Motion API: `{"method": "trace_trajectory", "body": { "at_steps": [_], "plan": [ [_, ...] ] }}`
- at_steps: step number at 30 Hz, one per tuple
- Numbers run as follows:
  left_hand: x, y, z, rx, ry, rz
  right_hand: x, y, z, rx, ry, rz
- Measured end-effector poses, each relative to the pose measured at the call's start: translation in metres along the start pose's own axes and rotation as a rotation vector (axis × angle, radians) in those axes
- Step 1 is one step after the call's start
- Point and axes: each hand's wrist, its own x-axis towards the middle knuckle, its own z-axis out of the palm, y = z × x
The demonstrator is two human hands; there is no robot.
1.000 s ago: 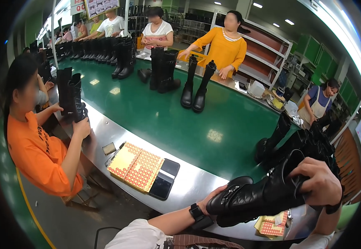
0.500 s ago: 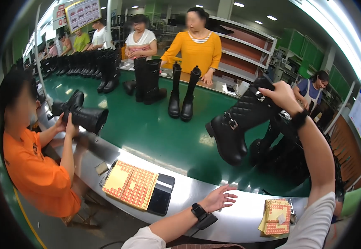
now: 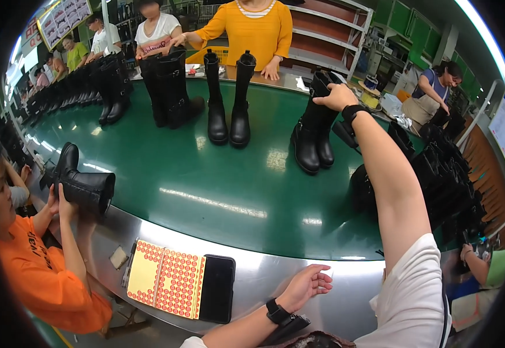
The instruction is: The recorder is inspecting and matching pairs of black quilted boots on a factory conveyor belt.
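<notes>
My right hand (image 3: 340,98), arm stretched far across the green surface (image 3: 235,191), is closed round the top of a tall black boot (image 3: 306,148). That boot stands upright there, a second boot (image 3: 324,142) close against its right side. My left hand (image 3: 307,287) hangs low over the metal edge (image 3: 336,301), fingers loosely spread and holding nothing. Left of it lie a dark phone (image 3: 216,290) and a stack of yellow sheets (image 3: 168,275) with round red stickers. Another upright pair of black boots (image 3: 229,116) stands further left.
Many black boots crowd the right side (image 3: 438,174) and line the far left (image 3: 61,87). A co-worker in orange (image 3: 44,255) holds a black boot (image 3: 84,180) at the left. A person in yellow (image 3: 258,32) stands across the table; others work nearby.
My right hand has carried the boot away from me, from tilted in the air to upright on the green surface. My left hand stays open near the metal edge. The view has shifted.
</notes>
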Motion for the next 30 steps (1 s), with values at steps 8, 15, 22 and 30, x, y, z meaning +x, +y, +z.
{"method": "trace_trajectory", "body": {
  "at_steps": [8,15,22,30],
  "plan": [
    [-0.001,0.000,0.004,0.023,0.026,0.022,-0.056,0.027,0.021,0.205,0.673,-0.288],
    [0.000,0.000,0.003,0.059,0.016,0.035,-0.139,0.064,0.121,0.227,-0.003,-0.104],
    [0.000,0.001,0.008,0.054,0.044,0.004,-0.129,0.070,0.190,0.277,-0.137,0.022],
    [-0.001,0.002,0.005,0.076,0.037,0.002,-0.097,-0.003,0.203,0.201,-0.139,0.342]
  ]
}}
